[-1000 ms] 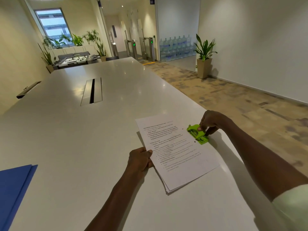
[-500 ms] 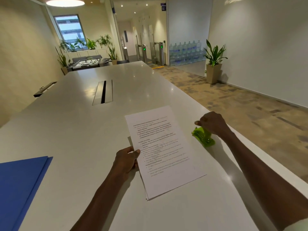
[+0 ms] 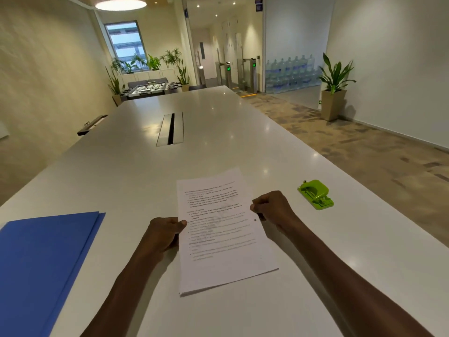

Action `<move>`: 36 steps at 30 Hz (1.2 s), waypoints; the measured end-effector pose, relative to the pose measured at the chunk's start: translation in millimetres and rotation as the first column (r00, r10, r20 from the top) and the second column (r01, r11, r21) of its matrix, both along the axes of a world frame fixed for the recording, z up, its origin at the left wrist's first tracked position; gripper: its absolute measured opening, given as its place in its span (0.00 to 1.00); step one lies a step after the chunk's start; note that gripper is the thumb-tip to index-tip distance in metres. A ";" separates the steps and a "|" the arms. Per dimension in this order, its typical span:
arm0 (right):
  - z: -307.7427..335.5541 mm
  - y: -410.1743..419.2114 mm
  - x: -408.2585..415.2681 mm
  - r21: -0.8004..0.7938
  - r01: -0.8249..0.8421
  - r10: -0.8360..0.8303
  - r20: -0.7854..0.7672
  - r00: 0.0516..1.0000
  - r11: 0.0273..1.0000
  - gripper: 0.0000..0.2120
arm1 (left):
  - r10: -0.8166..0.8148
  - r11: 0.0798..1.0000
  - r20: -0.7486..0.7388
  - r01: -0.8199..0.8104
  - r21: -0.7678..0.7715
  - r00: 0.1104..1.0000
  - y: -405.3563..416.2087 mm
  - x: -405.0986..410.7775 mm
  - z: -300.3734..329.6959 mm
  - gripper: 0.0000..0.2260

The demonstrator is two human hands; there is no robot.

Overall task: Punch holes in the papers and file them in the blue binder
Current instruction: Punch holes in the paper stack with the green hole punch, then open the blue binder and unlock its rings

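A thin stack of printed white papers [image 3: 223, 239] lies on the white table in front of me. My left hand [image 3: 162, 235] grips its left edge, thumb on top. My right hand [image 3: 273, 210] pinches the right edge, just above a punched hole in that margin. A lime green hole punch [image 3: 315, 194] sits alone on the table to the right of the papers, about a hand's width from my right hand. The blue binder [image 3: 41, 261] lies closed at the near left of the table, apart from both hands.
The long white table [image 3: 211, 132] has a cable slot [image 3: 171, 128] in its middle, and its right edge runs close behind the punch. A potted plant [image 3: 334, 93] stands on the floor by the right wall.
My right hand let go of the green punch and moved left onto the papers' right edge. The papers have shifted left, away from the punch. My head turned left, showing more binder.
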State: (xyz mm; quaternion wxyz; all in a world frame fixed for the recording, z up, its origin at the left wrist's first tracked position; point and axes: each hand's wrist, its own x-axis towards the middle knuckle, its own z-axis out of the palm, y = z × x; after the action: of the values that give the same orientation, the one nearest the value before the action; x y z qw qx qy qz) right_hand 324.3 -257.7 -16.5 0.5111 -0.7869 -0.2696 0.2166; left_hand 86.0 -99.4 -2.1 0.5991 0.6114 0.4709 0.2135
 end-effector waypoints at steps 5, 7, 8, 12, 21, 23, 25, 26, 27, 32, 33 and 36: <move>-11.8 9.2 -23.1 -0.105 -0.025 0.039 0.136 0.990 0.994 0.04 | 0.070 0.979 -0.138 -0.042 0.198 0.988 3.8 -16.1 -10.5 0.03; -12.2 10.4 -30.6 -0.116 -0.024 0.045 0.185 0.982 0.993 0.04 | 0.114 0.949 -0.218 -0.041 0.313 0.969 3.5 -19.1 -13.3 0.04; -11.8 11.2 -33.4 -0.113 -0.023 0.046 0.204 0.978 0.993 0.04 | 0.133 0.934 -0.250 -0.038 0.354 0.959 3.4 -20.0 -13.8 0.05; -7.9 14.2 -42.9 -0.130 -0.001 0.031 0.229 0.973 0.991 0.04 | 0.186 0.902 -0.318 -0.033 0.431 0.930 4.9 -23.4 -15.2 0.10; -9.2 17.1 -53.8 -0.213 0.036 0.035 0.321 0.946 0.976 0.06 | 0.249 0.828 -0.373 0.003 0.560 0.894 -7.0 -24.2 -11.9 0.11; -12.3 17.9 -53.4 -0.224 0.037 0.042 0.340 0.940 0.974 0.06 | 0.250 0.821 -0.382 0.014 0.571 0.890 -9.2 -27.6 -11.5 0.12; -14.9 19.1 -53.2 -0.234 0.043 0.038 0.333 0.942 0.971 0.07 | 0.265 0.819 -0.361 -0.011 0.574 0.894 -11.1 -34.9 -11.3 0.15; -12.7 18.9 -54.8 -0.227 0.051 0.021 0.305 0.952 0.973 0.08 | 0.272 0.816 -0.346 -0.024 0.578 0.898 -11.3 -40.8 -11.4 0.17; -9.1 18.4 -57.2 -0.215 0.061 0.002 0.283 0.959 0.975 0.08 | 0.273 0.813 -0.333 -0.031 0.581 0.903 -10.6 -48.1 -11.8 0.18; 9.3 22.4 -85.9 -0.183 0.074 0.015 0.444 0.896 0.980 0.14 | 0.266 0.802 -0.288 -0.046 0.596 0.920 1.7 -98.2 -11.6 0.16; 12.4 25.3 -95.9 -0.154 0.069 0.011 0.467 0.884 0.986 0.13 | 0.260 0.801 -0.271 -0.050 0.596 0.927 6.0 -107.8 -9.9 0.16; 20.6 37.4 -132.2 -0.082 0.028 0.020 0.539 0.842 0.996 0.12 | 0.213 0.798 -0.223 -0.037 0.602 0.951 18.0 -139.1 -3.6 0.15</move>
State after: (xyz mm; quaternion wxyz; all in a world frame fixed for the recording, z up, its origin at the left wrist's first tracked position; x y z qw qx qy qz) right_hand 192.1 -220.3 4.0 0.3806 -0.8380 -0.3911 -0.0028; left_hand -53.1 -81.5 -5.6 0.2911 0.7582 0.5003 0.3003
